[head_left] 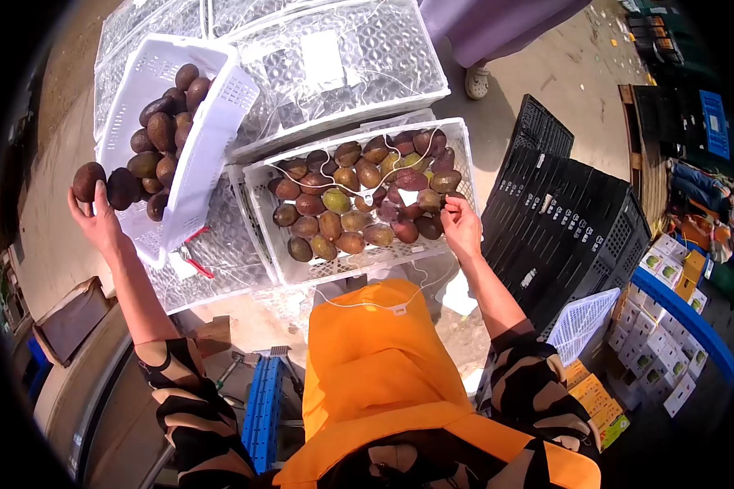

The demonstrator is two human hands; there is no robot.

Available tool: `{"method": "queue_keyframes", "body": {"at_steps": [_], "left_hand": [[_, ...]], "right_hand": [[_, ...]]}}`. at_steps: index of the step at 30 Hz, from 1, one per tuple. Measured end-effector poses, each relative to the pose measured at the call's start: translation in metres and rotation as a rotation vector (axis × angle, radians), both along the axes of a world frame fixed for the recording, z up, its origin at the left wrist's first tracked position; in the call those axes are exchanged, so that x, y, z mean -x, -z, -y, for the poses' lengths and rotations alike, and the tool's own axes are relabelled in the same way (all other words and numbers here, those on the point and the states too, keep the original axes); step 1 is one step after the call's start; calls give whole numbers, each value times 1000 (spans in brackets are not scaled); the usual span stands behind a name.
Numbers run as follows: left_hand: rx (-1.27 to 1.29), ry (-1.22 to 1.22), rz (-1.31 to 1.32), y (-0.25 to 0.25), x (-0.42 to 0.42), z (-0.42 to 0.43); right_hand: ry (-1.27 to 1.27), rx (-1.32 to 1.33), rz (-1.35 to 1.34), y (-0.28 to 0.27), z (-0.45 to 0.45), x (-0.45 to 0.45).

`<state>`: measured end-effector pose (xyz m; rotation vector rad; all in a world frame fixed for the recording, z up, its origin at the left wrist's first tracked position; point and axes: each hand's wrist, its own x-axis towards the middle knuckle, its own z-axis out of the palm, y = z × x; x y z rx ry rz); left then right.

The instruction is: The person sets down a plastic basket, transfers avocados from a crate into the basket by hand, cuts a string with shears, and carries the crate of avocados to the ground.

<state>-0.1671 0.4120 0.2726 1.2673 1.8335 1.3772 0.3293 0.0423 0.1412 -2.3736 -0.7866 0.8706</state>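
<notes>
My left hand (102, 224) is at the left edge of a tilted white basket (216, 122), fingers closed round a dark avocado (89, 181). A second dark avocado (123, 189) lies just right of my thumb, at the basket's rim. More avocados (161, 130) are heaped inside. My right hand (462, 228) is at the right end of a white crate (261, 232), its curled fingers on an avocado (454, 196), partly hidden. Rows of brown and greenish avocados (330, 224) fill this crate. A thin white cord with a small clip (369, 198) crosses the view above them.
Crates covered with bubble wrap (383, 61) stand behind and left. A red-handled tool (196, 265) lies below the basket. Black folded crates (559, 212) are stacked on the right. Another person's purple garment (506, 24) shows at the top, beside a shoe (477, 81).
</notes>
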Motion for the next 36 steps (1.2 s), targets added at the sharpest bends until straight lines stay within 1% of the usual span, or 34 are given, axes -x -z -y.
{"method": "queue_keyframes", "body": {"at_steps": [1, 2, 3, 4, 5, 6, 7, 8, 9, 10, 11, 12, 13, 14, 15, 16, 17, 18, 19, 20, 21, 22, 23, 24, 25, 26, 27, 28, 29, 30, 32, 33, 34, 36], "left_hand": [[-48, 38, -57, -1, -20, 6], [-90, 72, -121, -4, -38, 24], [-132, 102, -189, -9, -65, 46], [-268, 221, -146, -6, -105, 75], [-242, 338, -80, 6, -127, 111], [-251, 497, 136, 20, -160, 152], [-144, 613, 246, 40, -187, 195], [-64, 848, 60, 57, -204, 228], [58, 1036, 52, 68, -232, 249], [209, 1154, 100, 91, -256, 266], [182, 1171, 58, 115, -283, 273], [161, 1185, -33, 132, -309, 270], [210, 1193, -164, 150, -338, 261], [53, 1157, -301, 168, -363, 252], [39, 1177, -638, 203, -384, 253], [140, 1289, -726, 219, -398, 243], [248, 1401, -817, 229, -408, 233], [362, 1509, -908, 234, -410, 229], [539, 1483, -829, 228, -404, 228], [703, 1445, -751, 216, -396, 224], [861, 1397, -672, 200, -385, 218], [1191, 1303, -34, 187, -360, 209], [1477, 970, 543, 205, -340, 234], [1466, 797, 972, 187, -313, 249], [1457, 715, 1174, 165, -290, 260], [1451, 627, 1375, 141, -267, 271], [1340, 512, 1598, 126, -254, 284], [1179, 416, 1698, 105, -244, 289], [1073, 365, 1687, 84, -229, 282], [975, 315, 1680, 61, -209, 271], [674, 289, 1591, 24, -165, 237], [496, 340, 1371, 1, -143, 211], [299, 381, 1144, -16, -121, 182], [17, 316, 537, -36, -87, 121]], "right_hand": [[-80, -52, 68, 3, -10, -5], [-180, 11, 138, 8, -21, -12], [-144, 50, 131, 11, -42, -12], [-181, -42, 178, 36, -54, -21], [-186, -87, 156, 54, -70, -29], [-231, -75, 228, 63, -91, -33], [-244, -13, 278, 70, -110, -35], [-267, 50, 296, 86, -123, -40], [-278, 150, 284, 94, -135, -44], [-290, 253, 274, 97, -142, -47], [-316, 215, 289, 101, -141, -51], [-344, 179, 307, 104, -139, -56], [-372, 141, 327, 105, -138, -62], [-283, 92, 214, 103, -136, -68], [-193, 39, 98, 96, -130, -69], [-100, -9, -28, 87, -121, -66], [-88, -30, -11, 68, -115, -64], [-3, -122, -123, 64, -101, -64], [64, -188, -252, 60, -85, -62], [124, -171, -259, 36, -77, -53], [183, -205, -264, 40, -58, -49], [306, -244, -329, 18, -52, -35], [410, -124, -339, 14, -40, -27], [483, -87, -445, 25, -18, -16], [487, -79, -556, 10, -16, 9], [385, -81, -638, -3, -17, 40], [200, -188, -687, -1, -9, 77], [-136, -82, -505, -27, -14, 103], [-301, -172, -361, -54, -28, 122], [-364, -232, -254, -72, -41, 129], [-473, -346, -25, -94, -61, 135], [-399, -364, -74, -91, -60, 129], [-348, -305, -70, -82, -55, 119], [-245, -185, -59, -56, -40, 92]]}}
